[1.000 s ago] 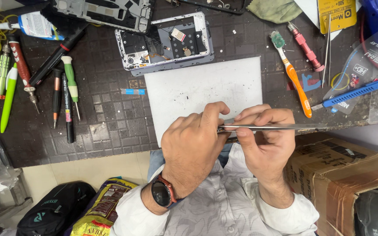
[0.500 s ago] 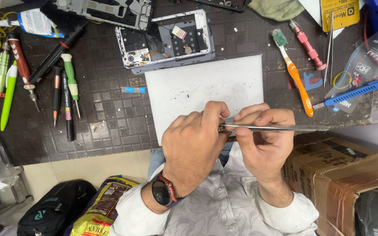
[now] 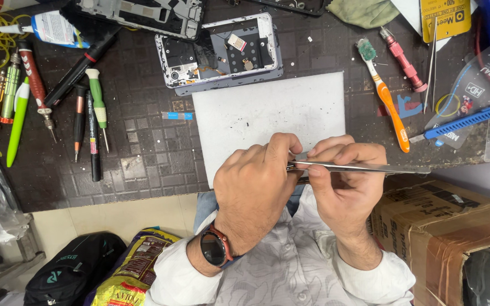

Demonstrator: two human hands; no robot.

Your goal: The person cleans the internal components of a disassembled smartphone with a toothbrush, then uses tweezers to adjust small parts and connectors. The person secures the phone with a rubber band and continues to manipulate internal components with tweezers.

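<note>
Both hands met at the near edge of the dark gridded desk [image 3: 143, 164]. Right hand [image 3: 347, 181] pinched long steel tweezers [image 3: 364, 168]; left hand [image 3: 256, 187] closed its fingertips around the tweezer tips, hiding any part held there. White rectangular mat [image 3: 267, 119] lay just beyond. Risk: a slip would drop a small piece off the desk edge.

Dark workbench [image 3: 143, 164] with white sheet [image 3: 267, 119]
</note>
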